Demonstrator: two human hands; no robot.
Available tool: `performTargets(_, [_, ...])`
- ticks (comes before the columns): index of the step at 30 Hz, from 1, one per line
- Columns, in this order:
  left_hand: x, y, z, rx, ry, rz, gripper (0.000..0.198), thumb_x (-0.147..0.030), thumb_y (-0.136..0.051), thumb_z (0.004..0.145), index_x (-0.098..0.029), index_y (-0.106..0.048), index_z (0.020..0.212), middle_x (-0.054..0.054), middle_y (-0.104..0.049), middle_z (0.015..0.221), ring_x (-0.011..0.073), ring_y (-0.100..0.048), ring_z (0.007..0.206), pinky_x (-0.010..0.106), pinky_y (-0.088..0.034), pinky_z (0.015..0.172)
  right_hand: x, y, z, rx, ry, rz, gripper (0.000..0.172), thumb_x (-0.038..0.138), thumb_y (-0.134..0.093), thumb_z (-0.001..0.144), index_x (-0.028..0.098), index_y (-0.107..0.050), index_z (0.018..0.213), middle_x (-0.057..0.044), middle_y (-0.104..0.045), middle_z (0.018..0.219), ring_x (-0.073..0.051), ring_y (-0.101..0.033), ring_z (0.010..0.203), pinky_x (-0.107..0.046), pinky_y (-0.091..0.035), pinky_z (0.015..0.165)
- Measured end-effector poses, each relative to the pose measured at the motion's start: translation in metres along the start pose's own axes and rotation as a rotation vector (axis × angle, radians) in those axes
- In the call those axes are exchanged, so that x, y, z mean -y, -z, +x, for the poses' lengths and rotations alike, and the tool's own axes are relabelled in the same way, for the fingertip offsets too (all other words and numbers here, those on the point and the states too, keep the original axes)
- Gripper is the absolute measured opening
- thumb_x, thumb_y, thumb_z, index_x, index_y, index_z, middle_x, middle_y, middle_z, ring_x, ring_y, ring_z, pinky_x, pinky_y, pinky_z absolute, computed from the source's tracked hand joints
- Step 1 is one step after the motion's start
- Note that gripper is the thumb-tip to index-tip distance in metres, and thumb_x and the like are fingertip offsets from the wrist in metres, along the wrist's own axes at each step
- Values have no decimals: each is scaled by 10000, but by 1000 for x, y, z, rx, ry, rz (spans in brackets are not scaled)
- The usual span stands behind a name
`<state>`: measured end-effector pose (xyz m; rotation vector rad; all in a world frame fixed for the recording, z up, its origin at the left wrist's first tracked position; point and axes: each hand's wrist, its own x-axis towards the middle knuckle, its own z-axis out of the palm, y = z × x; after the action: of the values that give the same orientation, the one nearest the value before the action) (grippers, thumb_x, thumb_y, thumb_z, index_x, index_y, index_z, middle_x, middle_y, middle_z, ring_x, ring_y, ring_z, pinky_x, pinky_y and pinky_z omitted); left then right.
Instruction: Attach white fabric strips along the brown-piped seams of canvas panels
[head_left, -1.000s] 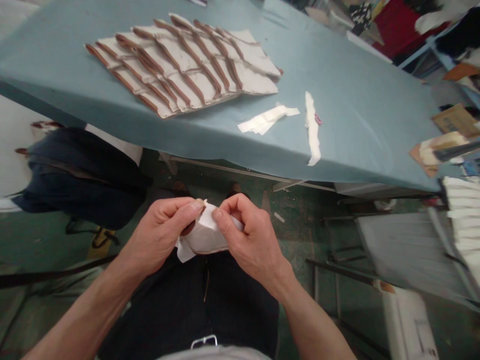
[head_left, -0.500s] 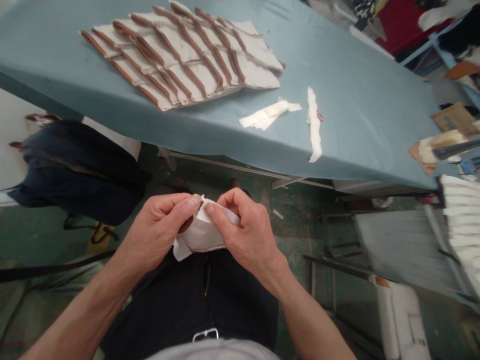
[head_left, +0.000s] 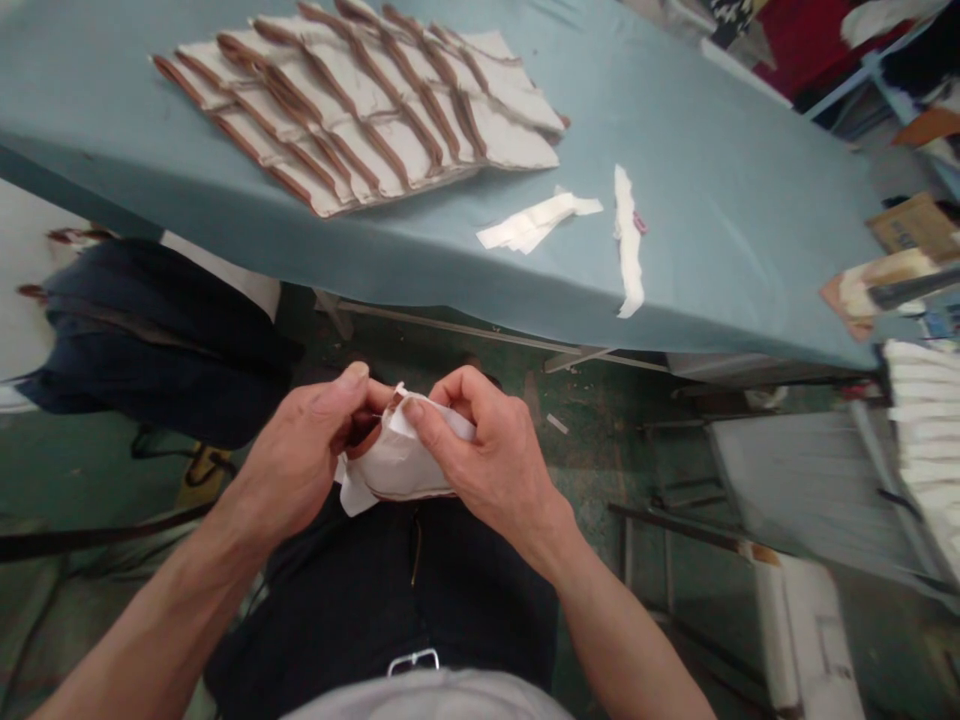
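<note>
Both my hands meet over my lap, below the table's near edge, around a small white fabric piece [head_left: 397,465] with a brown edge. My left hand [head_left: 300,460] is closed on its left side, thumb raised a little. My right hand [head_left: 480,460] pinches its top corner between thumb and forefinger. A loose white flap hangs down at the lower left of the piece.
A blue-covered table [head_left: 712,200] carries overlapping white pieces with brown piping [head_left: 360,110], folded white strips [head_left: 536,222] and one long white strip [head_left: 628,245] at its edge. A dark bag [head_left: 150,340] sits at left; stacked white pieces [head_left: 926,420] and metal frames at right.
My left thumb has lifted off the piece's top corner while my right thumb and finger keep the pinch. Both hands have drifted slightly up and left.
</note>
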<state>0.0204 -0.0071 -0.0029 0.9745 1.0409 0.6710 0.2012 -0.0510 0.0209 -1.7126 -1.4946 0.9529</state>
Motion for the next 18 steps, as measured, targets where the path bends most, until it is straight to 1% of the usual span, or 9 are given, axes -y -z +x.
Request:
performTargets(2, [1, 2, -2, 14, -38, 23, 417, -572, -797, 856, -193, -775, 685, 15, -694, 656, 149, -573, 611, 239, -456, 570, 1, 1, 0, -8, -3, 3, 319, 509, -661, 977, 249, -569, 815, 82, -529, 609, -111, -458, 543, -281, -337, 606])
performTargets(4, [4, 6, -3, 53, -57, 61, 282, -480, -842, 835, -200, -819, 813, 6, -743, 748, 145, -591, 649, 225, -466, 593, 1, 1, 0, -10, -4, 6, 339, 529, -668, 974, 248, -570, 812, 86, -524, 599, -108, -448, 530, -281, -336, 601])
performTargets(6, [8, 10, -4, 90, -74, 100, 257, -458, -833, 863, -214, -840, 943, 7, -773, 822, 155, -625, 701, 224, -490, 633, 0, 0, 1, -13, -7, 14, 332, 515, -678, 970, 248, -568, 808, 86, -525, 598, -108, -446, 531, -278, -335, 592])
performTargets(7, [9, 11, -5, 94, -91, 121, 255, -453, -820, 879, -216, -840, 972, 9, -776, 838, 161, -636, 722, 225, -497, 649, -1, 0, 1, -10, -9, 29, 319, 498, -682, 967, 248, -566, 807, 86, -524, 598, -108, -447, 534, -275, -335, 586])
performTargets(10, [12, 9, -6, 49, -145, 167, 215, -419, -782, 895, -212, -836, 921, 10, -755, 818, 163, -627, 722, 227, -486, 645, -5, -2, 1, 51, -35, 164, 329, 501, -700, 954, 248, -551, 806, 89, -503, 592, -105, -438, 534, -262, -331, 557])
performTargets(13, [13, 2, -7, -20, -154, 144, 229, -405, -739, 899, -205, -827, 829, 12, -733, 782, 156, -596, 685, 229, -454, 603, -10, -5, 1, 112, -82, 316, 408, 586, -718, 939, 242, -541, 811, 95, -480, 581, -93, -410, 519, -251, -307, 520])
performTargets(15, [15, -1, -7, -46, -126, 100, 261, -416, -739, 902, -192, -817, 791, 9, -707, 741, 147, -565, 659, 230, -428, 577, -13, -7, 0, 111, -97, 346, 450, 632, -722, 930, 239, -536, 811, 98, -466, 578, -90, -392, 521, -250, -295, 513])
performTargets(18, [17, -4, -6, -70, -66, 40, 300, -423, -766, 900, -170, -781, 739, -11, -645, 661, 123, -500, 605, 232, -380, 541, -16, -11, 0, 89, -80, 344, 446, 624, -713, 938, 243, -523, 804, 103, -433, 575, -88, -370, 525, -249, -299, 524])
